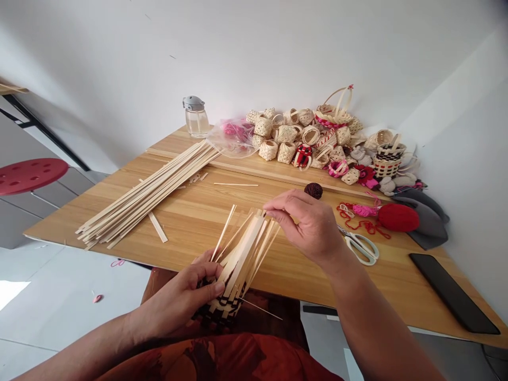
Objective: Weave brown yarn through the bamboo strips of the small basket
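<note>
My left hand (198,288) is closed around a half-woven basket (226,307) just below the table's front edge, over my lap. Black and pale bands make up its lower wall, and long pale wooden strips (240,246) stand up loose from it. At the top of these strips, my right hand (304,222) pinches the end of one between thumb and forefinger. A thin white strand (262,308) sticks out from the basket's right side. The basket's underside is partly hidden by my hand and in shadow.
On the wooden table lie a bundle of strips (151,193), scissors (361,247), a phone (452,293), red yarn (399,218) and a dark yarn ball (313,190). Several small woven baskets (286,133) pile against the wall, beside a plastic bag (234,137) and a bottle (196,119).
</note>
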